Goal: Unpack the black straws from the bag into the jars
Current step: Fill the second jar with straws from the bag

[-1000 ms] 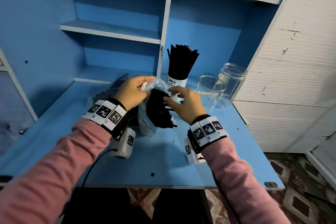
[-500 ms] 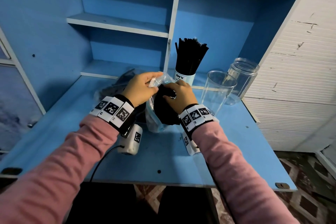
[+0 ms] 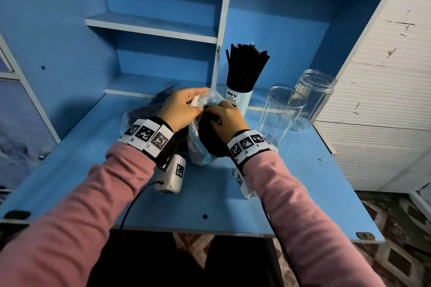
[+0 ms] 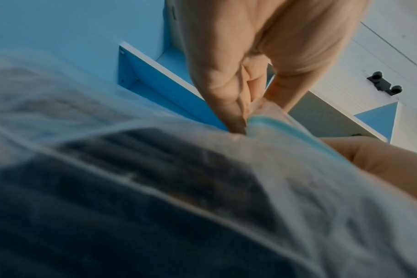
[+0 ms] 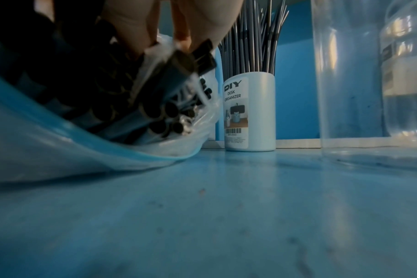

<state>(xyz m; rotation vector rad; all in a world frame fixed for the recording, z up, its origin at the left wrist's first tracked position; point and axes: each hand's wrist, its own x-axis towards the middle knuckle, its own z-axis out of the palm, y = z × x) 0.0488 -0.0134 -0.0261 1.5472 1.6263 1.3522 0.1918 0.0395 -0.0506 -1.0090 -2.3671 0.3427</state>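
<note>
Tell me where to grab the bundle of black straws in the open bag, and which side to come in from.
Grip the bundle of black straws around its exposed end, where the cut tips poke out of the bag's mouth. Come in from the right, through the opening that the left hand pinches open by the rim. The right hand already reaches in there. The plastic covers everything further down.

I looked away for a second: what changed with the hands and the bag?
The right hand went from the bag's mouth into the bag and now grips the black straws. The left hand still pinches the bag's rim. The filled organizer and both clear jars stayed put.
</note>
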